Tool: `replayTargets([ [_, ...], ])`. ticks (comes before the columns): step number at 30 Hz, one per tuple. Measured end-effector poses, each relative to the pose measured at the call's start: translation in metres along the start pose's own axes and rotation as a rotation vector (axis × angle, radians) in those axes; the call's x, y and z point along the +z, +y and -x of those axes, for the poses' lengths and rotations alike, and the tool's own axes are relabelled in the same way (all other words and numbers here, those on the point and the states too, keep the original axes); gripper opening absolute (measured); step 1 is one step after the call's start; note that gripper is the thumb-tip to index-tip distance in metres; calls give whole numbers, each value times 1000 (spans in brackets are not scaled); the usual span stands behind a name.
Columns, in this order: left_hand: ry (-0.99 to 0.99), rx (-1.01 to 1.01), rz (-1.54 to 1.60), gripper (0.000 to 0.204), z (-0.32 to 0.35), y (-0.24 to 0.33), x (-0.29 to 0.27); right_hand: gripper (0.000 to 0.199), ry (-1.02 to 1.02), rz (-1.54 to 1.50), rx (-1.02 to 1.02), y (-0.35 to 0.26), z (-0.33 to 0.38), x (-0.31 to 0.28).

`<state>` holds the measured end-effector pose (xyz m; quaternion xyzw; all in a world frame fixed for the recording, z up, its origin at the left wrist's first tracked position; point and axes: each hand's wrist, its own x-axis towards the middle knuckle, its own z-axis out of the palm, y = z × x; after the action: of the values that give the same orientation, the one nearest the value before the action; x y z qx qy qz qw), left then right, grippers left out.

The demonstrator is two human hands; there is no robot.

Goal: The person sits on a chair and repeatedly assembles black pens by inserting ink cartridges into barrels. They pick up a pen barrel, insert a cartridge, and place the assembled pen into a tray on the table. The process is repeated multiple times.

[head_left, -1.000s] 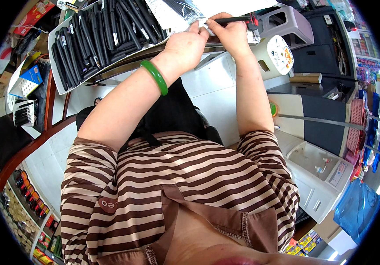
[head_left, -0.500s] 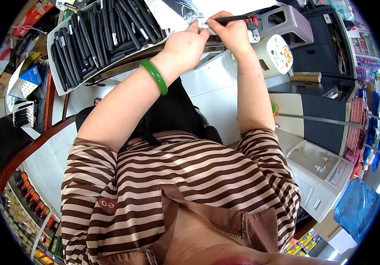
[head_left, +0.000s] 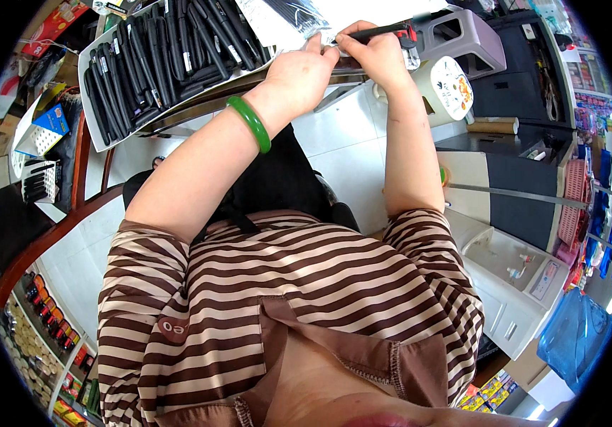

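My right hand (head_left: 380,58) is closed round a slim black pen (head_left: 379,30), which slants across the top of the fingers. Close beside it, the thumb and forefinger of my left hand (head_left: 297,77) come together over the table edge; what lies between them is too small to make out. A green bangle (head_left: 249,124) circles my left wrist. Just beyond the left fingertips lies a clear plastic bag (head_left: 297,16) of thin dark sticks on white paper. To the left, a white tray (head_left: 92,117) is heaped with black pens (head_left: 171,53), several bearing small white labels.
A small black and red object (head_left: 409,35) sits right of my right hand. Beyond it are a grey plastic stool (head_left: 487,43) and a white round container (head_left: 449,89). A dark wooden chair arm (head_left: 50,238) curves at left; a white water dispenser (head_left: 505,277) stands at right.
Little differs. My right hand and forearm have shifted very slightly right, with the pen still held; my left hand stays nearly in place.
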<state>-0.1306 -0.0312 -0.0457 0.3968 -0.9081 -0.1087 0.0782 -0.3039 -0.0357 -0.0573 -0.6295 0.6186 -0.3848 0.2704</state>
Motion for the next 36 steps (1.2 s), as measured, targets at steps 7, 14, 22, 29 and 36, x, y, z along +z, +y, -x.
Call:
replayTargets([
  [7, 54, 39, 53, 26, 3, 0, 0, 17, 299, -251, 134, -36, 24, -9],
  [14, 142, 104, 972, 31, 29, 6, -27, 15, 369, -835, 8, -56, 72, -14],
  [22, -370, 98, 1962, 85, 115, -17, -51, 19, -244, -762, 72, -131, 123, 5],
  [29, -275, 54, 1782, 89, 166, -25, -54, 20, -364, -569, 77, -159, 132, 48],
  [36, -207, -40, 1753, 77, 191, -28, -54, 18, -574, -470, -13, -171, 131, 78],
])
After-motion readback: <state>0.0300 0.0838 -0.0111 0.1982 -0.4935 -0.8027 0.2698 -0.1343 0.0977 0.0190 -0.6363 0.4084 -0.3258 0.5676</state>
